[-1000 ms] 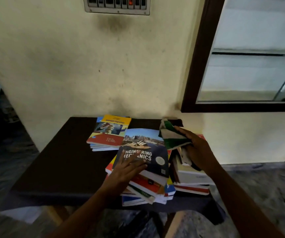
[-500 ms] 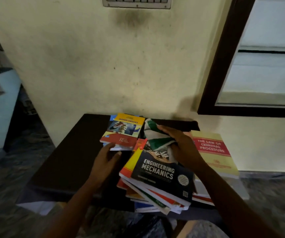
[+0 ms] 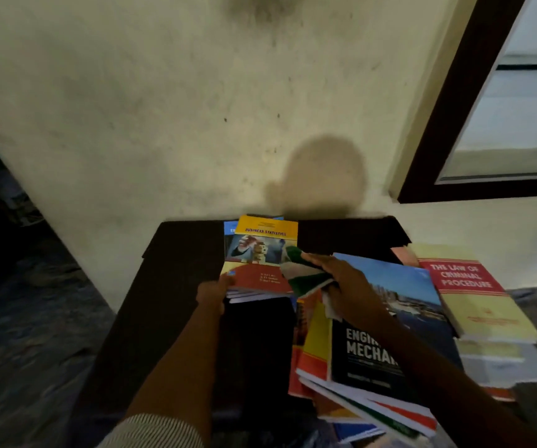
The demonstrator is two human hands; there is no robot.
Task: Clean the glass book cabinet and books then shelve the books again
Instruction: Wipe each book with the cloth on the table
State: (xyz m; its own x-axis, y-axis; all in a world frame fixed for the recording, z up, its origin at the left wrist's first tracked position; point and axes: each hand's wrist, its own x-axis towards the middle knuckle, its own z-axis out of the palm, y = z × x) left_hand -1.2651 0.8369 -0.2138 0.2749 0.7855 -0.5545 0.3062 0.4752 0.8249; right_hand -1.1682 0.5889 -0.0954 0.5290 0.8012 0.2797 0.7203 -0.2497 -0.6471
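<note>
Head view: the left hand (image 3: pixel 213 294) reaches across a dark brown tabletop (image 3: pixel 170 286) and grips the near left corner of a small stack topped by a yellow-and-red paperback titled "Business Statistics" (image 3: pixel 262 253); its fingers are curled on the stack's edge, though how far they wrap under cannot be told. Just right of that hand, the right hand (image 3: pixel 346 289) is closed around a bunched green-and-white cloth (image 3: pixel 305 274), which pokes out past the fingertips and overlaps the right edge of the Business Statistics cover. Beneath the right hand and forearm lies a black-and-blue paperback reading "Engineering Mechanics" (image 3: pixel 399 299), partly hidden by the arm, on top of a fanned, untidy pile of books with red, yellow, white and green edges (image 3: pixel 312 347). Further right of the right hand sits a cream-and-red volume, "The Law of Criminal Procedure" (image 3: pixel 473 295), on a stack of pale books. Beyond and to the right of both hands, high on the stained cream wall (image 3: pixel 163 108), is the dark wooden frame of a glass-fronted cabinet (image 3: pixel 448 101). A striped sleeve cuff (image 3: pixel 154 431) shows at the left arm.
</note>
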